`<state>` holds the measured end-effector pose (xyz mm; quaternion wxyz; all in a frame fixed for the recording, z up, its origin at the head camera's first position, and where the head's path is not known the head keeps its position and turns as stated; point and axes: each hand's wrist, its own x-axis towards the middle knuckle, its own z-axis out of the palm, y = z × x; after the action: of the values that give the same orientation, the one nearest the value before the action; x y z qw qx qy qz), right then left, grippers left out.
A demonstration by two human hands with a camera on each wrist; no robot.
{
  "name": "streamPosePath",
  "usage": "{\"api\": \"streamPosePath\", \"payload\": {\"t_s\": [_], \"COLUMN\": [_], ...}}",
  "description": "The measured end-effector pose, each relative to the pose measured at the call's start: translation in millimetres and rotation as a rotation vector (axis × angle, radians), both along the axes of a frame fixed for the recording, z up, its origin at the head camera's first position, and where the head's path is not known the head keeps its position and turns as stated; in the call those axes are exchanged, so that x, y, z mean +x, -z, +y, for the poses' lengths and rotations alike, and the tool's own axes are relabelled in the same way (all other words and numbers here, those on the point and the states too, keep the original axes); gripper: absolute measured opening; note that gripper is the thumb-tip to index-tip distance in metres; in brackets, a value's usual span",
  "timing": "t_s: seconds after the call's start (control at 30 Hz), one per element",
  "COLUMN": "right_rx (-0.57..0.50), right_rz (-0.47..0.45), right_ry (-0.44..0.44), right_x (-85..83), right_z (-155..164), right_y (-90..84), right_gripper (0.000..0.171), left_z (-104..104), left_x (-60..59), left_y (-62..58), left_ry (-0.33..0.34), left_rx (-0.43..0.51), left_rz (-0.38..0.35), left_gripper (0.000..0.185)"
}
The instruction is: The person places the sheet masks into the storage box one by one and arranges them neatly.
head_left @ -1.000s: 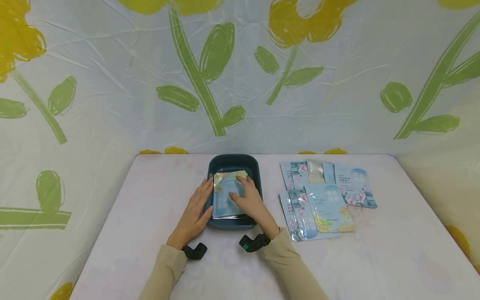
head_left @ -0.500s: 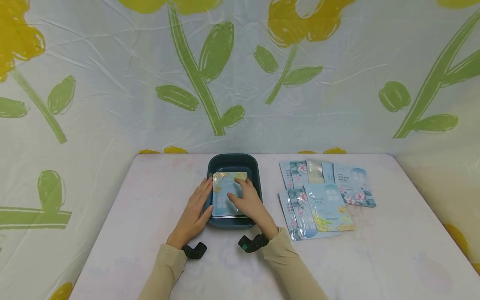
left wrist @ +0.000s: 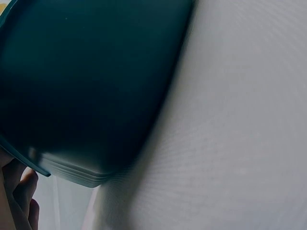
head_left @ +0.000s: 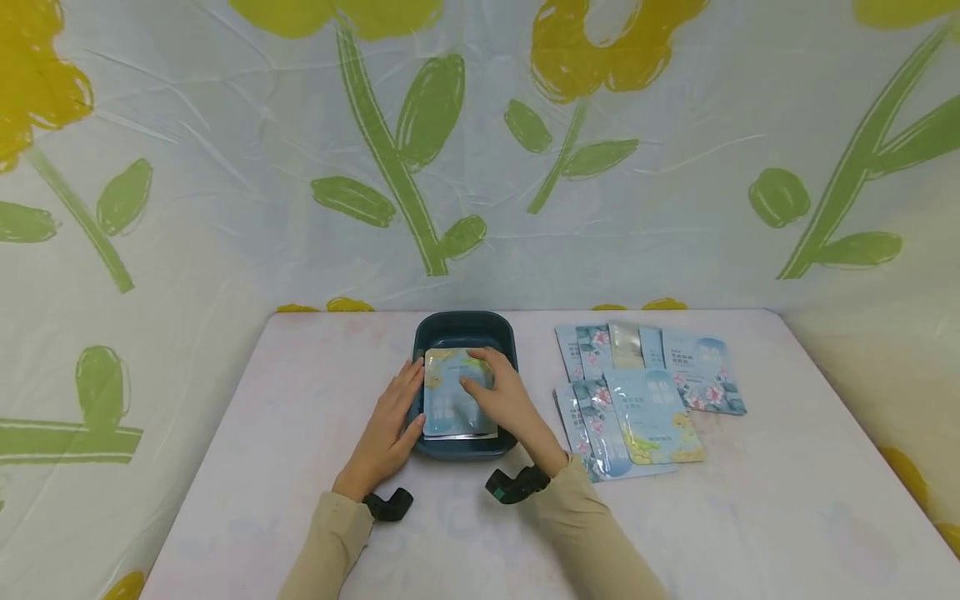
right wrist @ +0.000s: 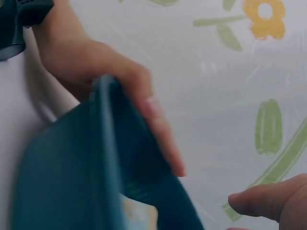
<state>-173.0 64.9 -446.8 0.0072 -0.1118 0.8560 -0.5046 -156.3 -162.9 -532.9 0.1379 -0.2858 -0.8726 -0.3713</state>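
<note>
A dark teal bin (head_left: 465, 451) stands at the middle of the table, holding a short stack of face-mask sachets. The top sachet (head_left: 452, 410) is light blue with yellow corners; a silver edge shows beneath it. My left hand (head_left: 391, 418) rests along the bin's left rim, fingers extended. My right hand (head_left: 512, 404) hovers at the right side of the stack, thumb and index finger spread apart over the top sachet. In the right wrist view, the left hand (right wrist: 103, 62) lies along the rim, while the right thumb (right wrist: 268, 197) is apart from it. Bin wall (left wrist: 91, 86) fills much of the left wrist view.
Right of the bin lie two overlapping groups of blue sachets: a front group (head_left: 651, 412) and a back group (head_left: 701, 367), one of them showing its silver back (head_left: 627, 343). A flower-print cloth (head_left: 247, 208) hangs behind the white table (head_left: 255, 517).
My right hand and wrist have shifted slightly to the right, with the fingers still above the stack. The left hand and the bin stay in place. The head view has tilted slightly.
</note>
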Motion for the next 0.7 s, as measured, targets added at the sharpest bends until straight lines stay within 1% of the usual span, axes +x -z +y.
{"api": "streamPosePath", "payload": {"t_s": [0.13, 0.27, 0.4, 0.53, 0.7], "right_rx": [-0.050, -0.065, -0.076, -0.061, -0.051], "right_rz": [0.026, 0.047, 0.037, 0.030, 0.037], "right_ry": [-0.015, -0.014, 0.033, 0.091, 0.121], "right_x": [-0.8, -3.4, -5.1, -5.8, -3.4], "right_z": [11.7, 27.4, 46.3, 69.7, 100.9], "right_y": [-13.1, -23.0, -34.0, -43.5, -51.7], "right_gripper": [0.046, 0.047, 0.048, 0.049, 0.051], "left_z": [0.4, -0.2, -0.9, -0.2, 1.3], "left_x": [0.9, 1.8, 2.1, 1.1, 1.1], "left_y": [-0.6, -0.5, -0.4, -1.1, -1.5], "left_ry": [0.001, -0.008, -0.017, -0.013, -0.008], "left_rx": [-0.002, -0.011, -0.015, -0.012, -0.005], "left_rz": [-0.007, -0.004, -0.015, -0.019, -0.015], "left_gripper": [0.067, 0.066, 0.067, 0.067, 0.067]}}
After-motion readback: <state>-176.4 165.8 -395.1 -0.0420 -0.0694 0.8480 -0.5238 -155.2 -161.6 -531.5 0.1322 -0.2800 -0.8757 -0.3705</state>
